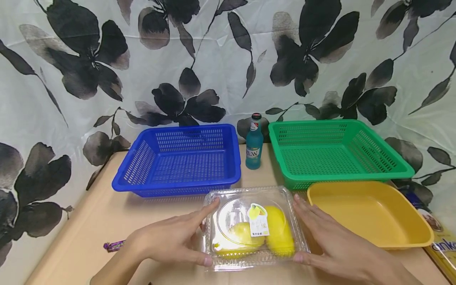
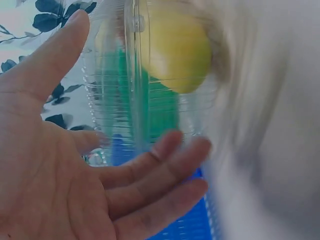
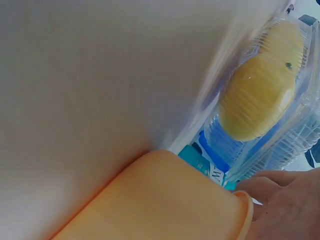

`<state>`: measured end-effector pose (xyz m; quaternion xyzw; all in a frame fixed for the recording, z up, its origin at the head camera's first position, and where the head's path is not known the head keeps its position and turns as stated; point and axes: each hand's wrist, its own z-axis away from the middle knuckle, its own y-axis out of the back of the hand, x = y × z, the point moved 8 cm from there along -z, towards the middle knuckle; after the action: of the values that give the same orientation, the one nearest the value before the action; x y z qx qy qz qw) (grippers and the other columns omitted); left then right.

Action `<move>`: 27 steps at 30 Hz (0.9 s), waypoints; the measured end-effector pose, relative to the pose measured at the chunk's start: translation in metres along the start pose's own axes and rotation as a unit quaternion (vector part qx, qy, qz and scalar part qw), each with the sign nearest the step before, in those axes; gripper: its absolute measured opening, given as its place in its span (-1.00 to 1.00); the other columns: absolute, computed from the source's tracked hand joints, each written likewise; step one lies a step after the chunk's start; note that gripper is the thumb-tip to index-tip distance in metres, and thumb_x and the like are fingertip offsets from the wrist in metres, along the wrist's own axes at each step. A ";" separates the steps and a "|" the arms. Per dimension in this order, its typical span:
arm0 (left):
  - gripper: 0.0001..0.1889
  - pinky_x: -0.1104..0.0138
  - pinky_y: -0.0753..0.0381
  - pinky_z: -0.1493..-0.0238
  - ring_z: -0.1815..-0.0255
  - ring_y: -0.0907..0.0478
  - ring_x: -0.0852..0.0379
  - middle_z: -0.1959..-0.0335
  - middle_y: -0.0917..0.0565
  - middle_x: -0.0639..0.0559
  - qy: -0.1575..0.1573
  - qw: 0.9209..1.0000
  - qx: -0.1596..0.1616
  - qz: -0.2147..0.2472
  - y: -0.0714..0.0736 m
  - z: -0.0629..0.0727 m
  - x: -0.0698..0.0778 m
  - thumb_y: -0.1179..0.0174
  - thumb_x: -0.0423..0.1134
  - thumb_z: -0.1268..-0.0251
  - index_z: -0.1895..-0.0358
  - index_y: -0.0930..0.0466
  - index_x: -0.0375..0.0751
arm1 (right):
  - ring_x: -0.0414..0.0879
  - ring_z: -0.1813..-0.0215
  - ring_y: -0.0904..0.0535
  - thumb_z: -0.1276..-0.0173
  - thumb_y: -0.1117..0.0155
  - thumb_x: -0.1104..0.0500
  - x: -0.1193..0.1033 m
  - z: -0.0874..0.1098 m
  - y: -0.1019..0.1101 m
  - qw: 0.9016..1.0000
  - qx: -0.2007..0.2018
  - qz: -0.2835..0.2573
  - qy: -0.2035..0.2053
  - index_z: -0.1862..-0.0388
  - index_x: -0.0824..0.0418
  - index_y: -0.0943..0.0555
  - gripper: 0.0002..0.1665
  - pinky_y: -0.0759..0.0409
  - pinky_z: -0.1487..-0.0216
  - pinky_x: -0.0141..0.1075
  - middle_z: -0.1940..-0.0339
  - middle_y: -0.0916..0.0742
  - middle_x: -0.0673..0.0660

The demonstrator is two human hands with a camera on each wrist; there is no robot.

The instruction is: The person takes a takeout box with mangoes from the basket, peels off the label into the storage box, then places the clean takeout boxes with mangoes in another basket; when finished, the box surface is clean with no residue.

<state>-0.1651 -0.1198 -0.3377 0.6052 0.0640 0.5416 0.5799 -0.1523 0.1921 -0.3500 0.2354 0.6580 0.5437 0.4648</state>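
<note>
In the head view a clear plastic clamshell box sits at the front of the table, lid down. Inside are yellow fruits that look like mangoes, under a white label with a fruit picture. At the box's left side is my left hand, its fingers spread and fairly straight. My right hand lies along the opposite side with extended fingers, its thumb by the near right corner. In the left wrist view the left palm faces the box, fingers loosely extended. The right wrist view shows only part of the right hand.
Behind the box stand a blue basket, a blue bottle and a green basket. A yellow basin is close beside my right hand. A yellow package lies far right, and a small purple wrapper lies left.
</note>
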 end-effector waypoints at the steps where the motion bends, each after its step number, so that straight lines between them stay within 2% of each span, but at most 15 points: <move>1: 0.21 0.06 -0.53 -0.33 -0.34 -0.48 0.16 -0.61 -0.23 0.16 0.002 1.000 0.005 -0.007 0.002 0.000 0.000 -0.31 0.48 -0.08 -0.69 0.28 0.35 | 0.21 -0.64 -0.16 -0.33 -0.18 -0.52 0.000 0.000 -0.001 1.000 -0.002 -0.002 0.000 -0.74 -0.04 0.11 0.23 -0.25 -0.53 0.10 -0.73 -0.06 0.11; 2: 0.21 -0.03 -0.44 -0.42 -0.46 -0.38 0.12 -0.67 -0.08 0.22 0.004 1.000 0.012 -0.016 0.004 0.001 0.001 -0.30 0.50 -0.07 -0.69 0.25 0.33 | 0.20 -0.65 -0.14 -0.34 -0.17 -0.52 0.000 0.000 -0.002 1.000 -0.005 -0.004 0.000 -0.74 -0.03 0.12 0.23 -0.14 -0.60 -0.08 -0.73 -0.05 0.11; 4: 0.21 -0.12 -0.37 -0.45 -0.58 -0.25 0.04 -0.69 0.02 0.23 0.006 0.999 0.023 -0.027 0.007 0.002 0.001 -0.29 0.52 -0.06 -0.70 0.22 0.30 | 0.19 -0.67 -0.10 -0.36 -0.16 -0.50 0.000 0.001 -0.003 1.000 -0.012 -0.011 -0.001 -0.74 -0.03 0.16 0.23 0.18 -0.61 -0.44 -0.74 -0.03 0.09; 7: 0.18 -0.15 -0.39 -0.43 -0.60 -0.22 -0.04 -0.69 0.00 0.19 0.007 0.999 0.036 -0.038 0.012 0.005 0.002 -0.25 0.55 -0.06 -0.69 0.16 0.32 | 0.18 -0.68 -0.05 -0.39 -0.14 -0.47 0.000 0.001 -0.001 1.000 -0.011 -0.016 -0.001 -0.74 -0.03 0.20 0.21 0.56 -0.34 -0.76 -0.74 0.01 0.05; 10: 0.11 -0.17 -0.42 -0.40 -0.60 -0.19 -0.09 -0.67 -0.04 0.12 0.001 0.998 0.049 -0.039 0.016 0.005 0.003 -0.25 0.55 -0.07 -0.67 0.06 0.38 | 0.16 -0.69 -0.02 -0.42 -0.15 -0.43 -0.002 0.000 0.006 1.000 0.012 0.007 0.015 -0.74 -0.03 0.19 0.18 0.53 -0.37 -0.75 -0.74 0.01 0.00; 14: 0.04 -0.15 -0.45 -0.38 -0.60 -0.15 -0.05 -0.63 -0.06 0.12 -0.038 0.995 0.080 -0.046 0.019 0.001 0.009 -0.28 0.52 -0.08 -0.63 -0.07 0.39 | 0.09 -0.72 0.12 -0.42 -0.20 -0.39 -0.009 -0.005 0.014 0.998 0.045 0.033 0.041 -0.74 -0.10 0.13 0.14 0.54 -0.43 -0.66 -0.74 -0.02 -0.08; 17: 0.04 -0.18 -0.40 -0.40 -0.61 -0.10 -0.05 -0.64 -0.04 0.14 -0.069 0.990 0.104 -0.061 0.020 -0.003 0.013 -0.32 0.51 -0.04 -0.62 -0.13 0.35 | 0.08 -0.72 0.16 -0.42 -0.19 -0.39 -0.020 -0.014 0.016 0.994 0.060 0.060 0.070 -0.73 -0.13 0.05 0.08 0.58 -0.49 -0.54 -0.73 -0.08 -0.10; 20: 0.07 -0.28 -0.30 -0.42 -0.64 -0.03 -0.09 -0.66 0.00 0.17 -0.077 0.989 0.111 -0.065 0.019 -0.006 0.014 -0.36 0.50 0.00 -0.62 -0.15 0.33 | 0.08 -0.72 0.12 -0.44 -0.15 -0.41 -0.031 -0.024 0.016 0.990 0.067 0.082 0.095 -0.72 -0.12 -0.03 0.02 0.56 -0.58 -0.41 -0.71 -0.13 -0.12; 23: 0.09 -0.35 -0.21 -0.43 -0.68 0.07 -0.10 -0.69 0.06 0.20 -0.076 0.990 0.101 -0.061 0.014 -0.010 0.011 -0.39 0.50 0.05 -0.62 -0.15 0.36 | 0.03 -0.72 0.09 -0.45 -0.14 -0.41 -0.038 -0.031 0.015 0.990 0.060 0.081 0.099 -0.69 -0.20 -0.08 -0.04 0.28 -0.69 -0.10 -0.70 -0.14 -0.18; 27: 0.11 -0.36 -0.18 -0.44 -0.70 0.14 -0.09 -0.70 0.12 0.25 -0.080 0.991 0.091 -0.050 0.009 -0.014 0.008 -0.44 0.48 0.09 -0.61 -0.12 0.42 | -0.02 -0.72 0.08 -0.46 -0.15 -0.39 -0.043 -0.038 0.014 0.991 0.044 0.069 0.104 -0.67 -0.32 -0.09 -0.11 -0.14 -0.57 0.20 -0.69 -0.15 -0.24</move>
<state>-0.1775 -0.1080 -0.3302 0.6925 0.0965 0.4541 0.5522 -0.1682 0.1424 -0.3226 0.2433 0.7082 0.5664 0.3442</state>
